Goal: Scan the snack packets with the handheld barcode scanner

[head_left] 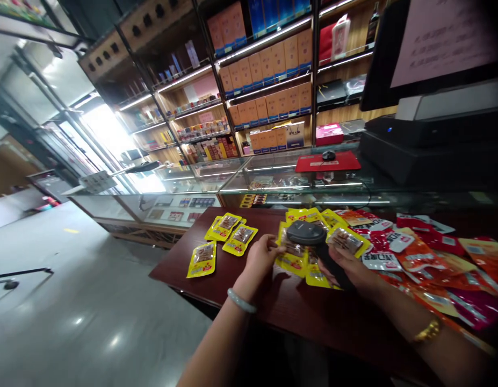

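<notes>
At two o'clock from the left hand [260,259], its bent fingers' hold on a glossy packet [292,263] unclear, a smooth black scanner [307,232], handle [332,263] enclosed by the right hand [352,270], points lengthwise toward half past ten.

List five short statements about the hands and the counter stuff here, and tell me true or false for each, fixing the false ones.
1. The right hand holds a black scanner. True.
2. The gold bracelet is worn on the left. False: it is on the right; a pale bracelet is on the left.
3. The left hand is at the yellow packs. True.
4. The pad under the mouse is blue. False: it is red.
5. In the picture, red packs lie right of the yellow packs. True.
</notes>
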{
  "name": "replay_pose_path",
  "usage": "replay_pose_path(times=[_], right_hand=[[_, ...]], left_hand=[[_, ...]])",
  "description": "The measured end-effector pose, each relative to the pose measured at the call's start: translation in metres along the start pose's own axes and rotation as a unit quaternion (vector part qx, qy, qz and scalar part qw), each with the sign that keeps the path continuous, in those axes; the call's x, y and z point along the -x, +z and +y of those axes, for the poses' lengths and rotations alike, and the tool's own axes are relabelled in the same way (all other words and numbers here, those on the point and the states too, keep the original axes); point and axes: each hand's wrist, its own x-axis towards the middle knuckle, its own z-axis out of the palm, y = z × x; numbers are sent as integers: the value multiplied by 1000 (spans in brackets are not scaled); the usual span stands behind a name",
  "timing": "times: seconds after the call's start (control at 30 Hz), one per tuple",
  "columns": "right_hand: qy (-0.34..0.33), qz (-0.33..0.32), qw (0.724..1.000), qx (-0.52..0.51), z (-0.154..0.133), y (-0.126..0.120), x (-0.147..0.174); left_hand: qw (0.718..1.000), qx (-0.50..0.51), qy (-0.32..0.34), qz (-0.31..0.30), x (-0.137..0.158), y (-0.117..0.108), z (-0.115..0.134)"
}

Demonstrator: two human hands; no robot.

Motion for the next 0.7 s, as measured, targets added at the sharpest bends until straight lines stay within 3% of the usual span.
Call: replay_pose_path(times=[0.1, 0.2, 0.37, 0.53, 0.7], right_hand=[[9, -3, 1000, 2, 6, -4, -1], [18, -6, 1000, -8, 9, -6, -3], [21, -9, 1000, 3, 10, -4, -2], [11, -8, 1000, 18, 9, -3, -1], [18, -10, 1000, 10, 7, -1, -1]], left_hand=[[997, -76, -1, 26, -3, -8, -11], [965, -241, -87, 59, -9, -33, -34], [923, -340, -180, 12, -22, -65, -67], [942, -280, -179, -36, -25, -61, -70], [989, -58, -132, 29, -12, -37, -61]])
